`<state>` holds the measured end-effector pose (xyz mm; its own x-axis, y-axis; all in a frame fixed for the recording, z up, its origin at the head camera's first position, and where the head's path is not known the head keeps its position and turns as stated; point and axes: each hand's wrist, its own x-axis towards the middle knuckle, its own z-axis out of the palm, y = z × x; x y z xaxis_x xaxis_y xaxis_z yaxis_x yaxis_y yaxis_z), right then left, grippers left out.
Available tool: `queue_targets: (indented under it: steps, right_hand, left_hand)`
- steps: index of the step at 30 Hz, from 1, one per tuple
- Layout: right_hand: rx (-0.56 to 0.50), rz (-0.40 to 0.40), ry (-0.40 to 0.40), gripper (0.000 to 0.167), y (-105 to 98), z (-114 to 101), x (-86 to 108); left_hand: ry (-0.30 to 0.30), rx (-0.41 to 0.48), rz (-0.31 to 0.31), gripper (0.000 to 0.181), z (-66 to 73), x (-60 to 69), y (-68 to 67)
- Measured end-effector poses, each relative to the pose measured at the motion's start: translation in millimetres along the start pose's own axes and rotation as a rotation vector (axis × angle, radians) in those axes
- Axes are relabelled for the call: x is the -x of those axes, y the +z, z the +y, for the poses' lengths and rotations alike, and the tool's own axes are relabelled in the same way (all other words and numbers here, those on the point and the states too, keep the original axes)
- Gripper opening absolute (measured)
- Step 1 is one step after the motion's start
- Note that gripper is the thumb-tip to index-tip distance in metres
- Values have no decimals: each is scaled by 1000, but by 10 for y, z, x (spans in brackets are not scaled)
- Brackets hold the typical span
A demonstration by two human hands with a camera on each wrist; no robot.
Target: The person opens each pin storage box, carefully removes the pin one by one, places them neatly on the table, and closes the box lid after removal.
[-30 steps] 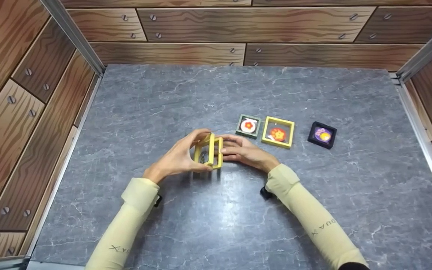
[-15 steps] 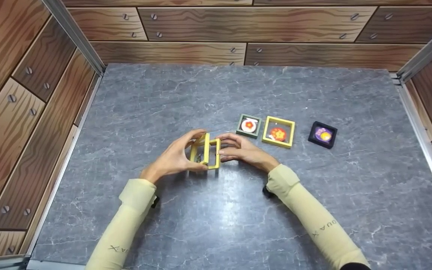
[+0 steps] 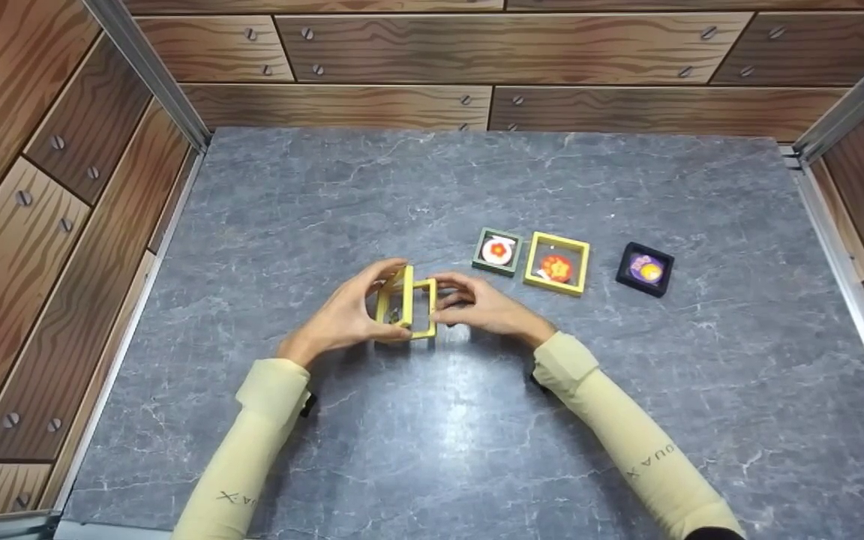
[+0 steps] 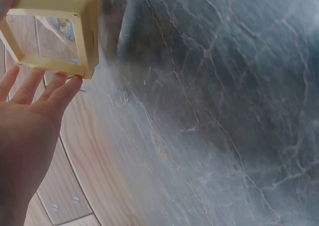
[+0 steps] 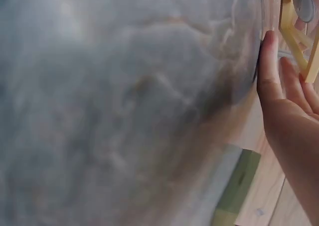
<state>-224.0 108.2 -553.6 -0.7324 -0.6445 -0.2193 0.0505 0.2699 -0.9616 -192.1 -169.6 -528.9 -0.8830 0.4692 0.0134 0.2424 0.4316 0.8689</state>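
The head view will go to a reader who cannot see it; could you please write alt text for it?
The left hand grips a yellow two-part frame, which the right hand touches, over a gray marbled table. To the right lie a green frame, a second yellow frame and a black frame.

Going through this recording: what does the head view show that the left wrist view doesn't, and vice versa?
Only the head view shows the green display frame, the flat yellow display frame and the black display frame, plus both pale yellow sleeves. Only the left wrist view shows four fingers of the left hand lined up along one edge of the held yellow display frame; the head view hides most of them. Both share that held frame, the left hand, grey marbled tabletop and wood-print panels.
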Motion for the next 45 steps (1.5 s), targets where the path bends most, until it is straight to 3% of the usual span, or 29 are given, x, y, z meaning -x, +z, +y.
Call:
queue_targets:
  steps: [6,11,18,27,38,45]
  right_hand:
    - [338,39,-2,98,81,-99,20]
    - [496,46,-62,105,127,-143,19]
    - [593,55,-94,101,135,-137,32]
    - [675,94,-71,100,178,-109,22]
    - [728,132,-50,106,268,-77,4]
    - [755,157,-55,109,282,-81,8]
  left_hand:
    - [3,-5,-4,109,-32,-2,-3]
    - [3,-20,-6,109,-37,4,-9]
    - [-9,-64,-10,109,-39,9,-16]
    - [-3,-68,-18,108,-59,6,-60]
    - [-44,123,-24,104,-129,70,-112]
    - [-30,159,-8,101,-138,85,-175]
